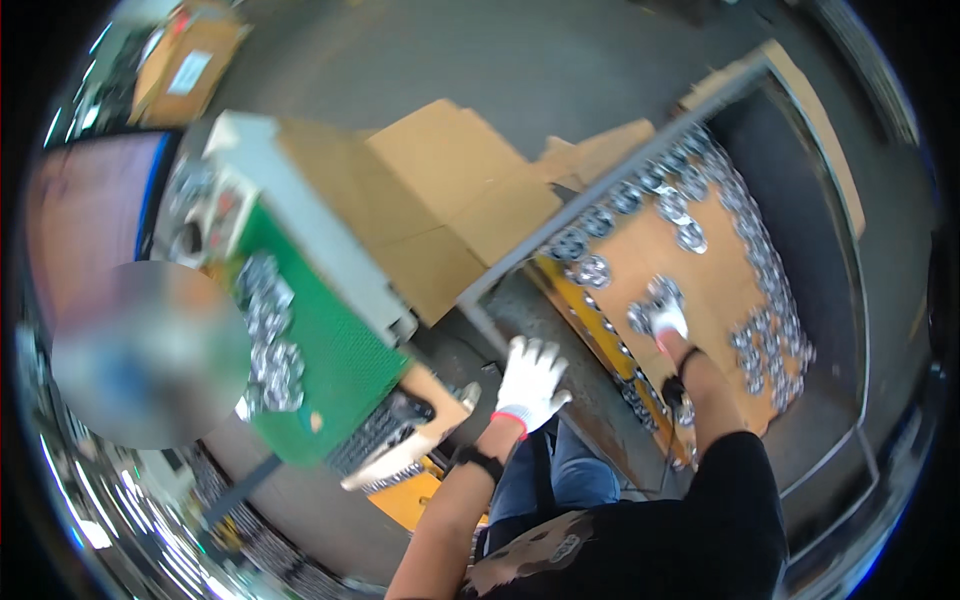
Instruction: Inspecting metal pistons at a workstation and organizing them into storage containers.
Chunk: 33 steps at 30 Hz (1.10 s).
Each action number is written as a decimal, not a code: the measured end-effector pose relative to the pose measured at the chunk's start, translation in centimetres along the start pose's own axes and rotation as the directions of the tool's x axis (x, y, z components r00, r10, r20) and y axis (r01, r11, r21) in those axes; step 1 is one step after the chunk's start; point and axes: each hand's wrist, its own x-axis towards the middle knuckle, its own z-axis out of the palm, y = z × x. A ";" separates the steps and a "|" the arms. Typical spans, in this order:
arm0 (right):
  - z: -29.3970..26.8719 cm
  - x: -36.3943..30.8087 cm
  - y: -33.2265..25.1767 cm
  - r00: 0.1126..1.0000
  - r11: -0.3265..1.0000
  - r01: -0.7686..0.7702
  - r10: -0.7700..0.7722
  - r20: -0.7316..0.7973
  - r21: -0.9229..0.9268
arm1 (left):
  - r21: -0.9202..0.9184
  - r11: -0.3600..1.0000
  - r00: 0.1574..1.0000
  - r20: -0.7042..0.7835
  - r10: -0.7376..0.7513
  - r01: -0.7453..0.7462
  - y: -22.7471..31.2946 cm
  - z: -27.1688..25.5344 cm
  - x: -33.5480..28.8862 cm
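My right hand (pixel 669 320), in a white glove, reaches into a large metal bin. Its fingers are closed at a small cluster of shiny silver metal parts (pixel 655 295), over a brown cardboard sheet (pixel 700 270). Blur hides the exact grip. My left hand (pixel 530 382), gloved in white with a red cuff, has its fingers stretched out by the bin's near-left rim (pixel 488 318) and holds nothing. More round silver parts (pixel 760 345) lie along the sheet's right side, and others (pixel 600 222) line its far-left edge.
To the left stands a table with a green mat (pixel 320 350), bearing a row of silver parts (pixel 272 335). Opened cardboard flaps (pixel 465 190) lie between table and bin. A cardboard box (pixel 190 65) sits far left. A blurred disc covers the left side.
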 end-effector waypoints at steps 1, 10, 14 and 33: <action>-3.9 -0.2 -0.2 0.994 0.999 0.035 -0.033 -0.100 0.011 | -0.003 1.000 1.000 -0.001 0.026 -0.026 0.5 -0.6 0.5; -14.3 -15.2 -1.4 0.796 -0.175 0.227 -0.534 0.286 -0.958 | 0.057 0.998 0.999 -0.054 -0.007 0.010 2.2 0.5 -3.0; -3.9 -30.0 2.3 0.699 -0.464 0.190 -0.555 0.451 -0.865 | -0.218 0.965 0.906 -0.421 0.045 -0.149 3.8 2.5 -11.7; 33.8 -35.6 30.6 0.302 -0.900 0.432 0.211 0.930 0.063 | -0.948 -0.010 0.002 0.011 -1.000 0.318 -0.2 19.3 -51.9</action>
